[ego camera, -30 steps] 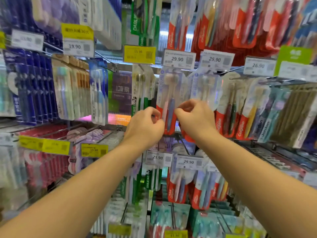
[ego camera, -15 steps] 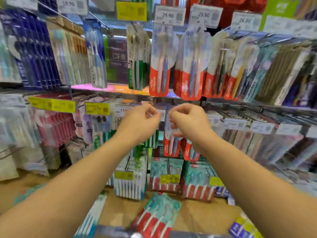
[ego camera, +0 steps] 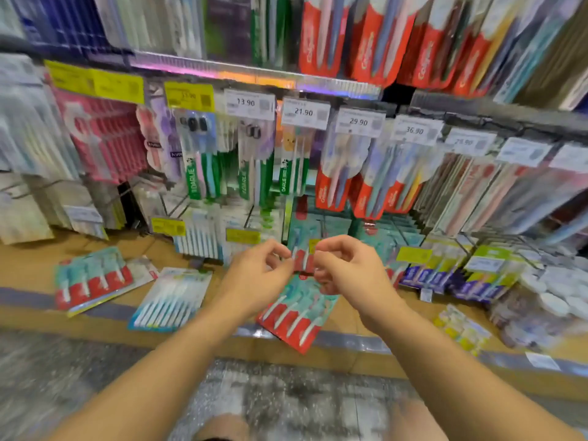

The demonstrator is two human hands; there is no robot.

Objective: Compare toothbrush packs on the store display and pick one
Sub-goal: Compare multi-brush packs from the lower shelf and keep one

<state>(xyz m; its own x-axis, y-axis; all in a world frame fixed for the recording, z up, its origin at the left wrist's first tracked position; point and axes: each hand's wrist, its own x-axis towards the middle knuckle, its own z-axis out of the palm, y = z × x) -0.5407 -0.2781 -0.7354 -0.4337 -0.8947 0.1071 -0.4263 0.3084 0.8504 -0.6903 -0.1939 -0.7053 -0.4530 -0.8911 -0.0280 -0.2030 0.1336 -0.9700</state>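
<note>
My left hand (ego camera: 257,275) and my right hand (ego camera: 346,268) hover side by side low in front of the display, fingers curled and thumbs near the forefingers. Nothing is clearly held in either. Between them shows a teal-and-red toothbrush pack (ego camera: 302,261) hanging on the lowest hooks; touch cannot be told through the blur. A similar multi-pack (ego camera: 296,316) lies flat on the wooden bottom shelf (ego camera: 31,259) just under my hands. Green Darlie packs (ego camera: 197,173) and red Colgate packs (ego camera: 337,183) hang above, under price tags reading 21.90 (ego camera: 304,112) and 29.90 (ego camera: 358,121).
Two more packs lie loose on the bottom shelf, a red-and-teal one (ego camera: 92,281) and a blue-and-white one (ego camera: 171,297). Small white round items (ego camera: 553,297) are piled at the right. Speckled grey floor (ego camera: 286,402) runs below the shelf edge.
My view and both hands have dropped from the upper Colgate row, past the middle row, to the bottom shelf. The hands kept the same curled pose, close together.
</note>
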